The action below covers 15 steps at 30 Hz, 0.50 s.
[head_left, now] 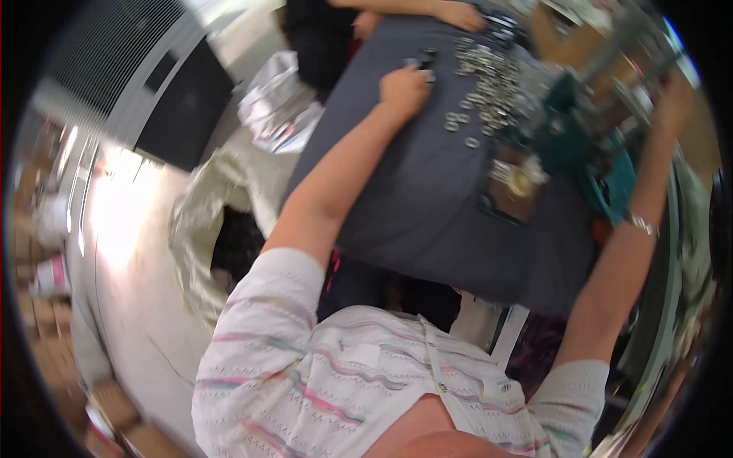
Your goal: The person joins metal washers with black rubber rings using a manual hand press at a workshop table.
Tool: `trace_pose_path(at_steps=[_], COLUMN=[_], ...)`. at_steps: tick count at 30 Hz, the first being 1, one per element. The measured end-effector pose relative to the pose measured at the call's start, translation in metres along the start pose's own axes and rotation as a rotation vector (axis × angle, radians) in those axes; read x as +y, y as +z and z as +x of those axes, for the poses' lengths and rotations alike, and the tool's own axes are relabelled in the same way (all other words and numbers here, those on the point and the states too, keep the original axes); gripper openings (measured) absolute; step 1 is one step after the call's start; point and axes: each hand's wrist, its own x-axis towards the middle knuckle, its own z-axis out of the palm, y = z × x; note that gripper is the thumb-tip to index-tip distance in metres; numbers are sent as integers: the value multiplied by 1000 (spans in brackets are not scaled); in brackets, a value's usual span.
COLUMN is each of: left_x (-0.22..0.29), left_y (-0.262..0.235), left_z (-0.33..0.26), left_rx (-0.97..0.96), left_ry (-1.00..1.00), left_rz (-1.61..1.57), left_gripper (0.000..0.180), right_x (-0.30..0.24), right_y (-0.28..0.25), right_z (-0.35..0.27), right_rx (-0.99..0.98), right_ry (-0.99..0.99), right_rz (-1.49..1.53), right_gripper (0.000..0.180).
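While blurred, left hand (403, 90) on dark pieces (424, 59).

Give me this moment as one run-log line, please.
left hand: on grey cloth picking small dark parts | right hand: raised on green press | metal rings: piled

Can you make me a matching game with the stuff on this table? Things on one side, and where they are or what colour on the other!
Things:
1. left hand
2. right hand
3. metal rings
4. press machine

Matches:
A. teal green
B. shiny silver, in a scattered pile
C. raised high beside the machine
D. on small dark pieces on the grey cloth

Pairs: 1-D, 2-C, 3-B, 4-A
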Motion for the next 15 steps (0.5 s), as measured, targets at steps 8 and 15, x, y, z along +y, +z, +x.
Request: trace_pose_path(at_steps=[8, 15], left_x=[-16, -10], left_y=[11, 13], left_z=[-6, -6], left_rx=[11, 53], left_ry=[-76, -78], left_rz=[-16, -100], left_gripper=[15, 9], right_x=[-156, -12], right_y=[-31, 27], right_z=[-19, 16], right_rx=[34, 2], right_ry=[276, 136], right_rz=[767, 525], right_gripper=[28, 34])
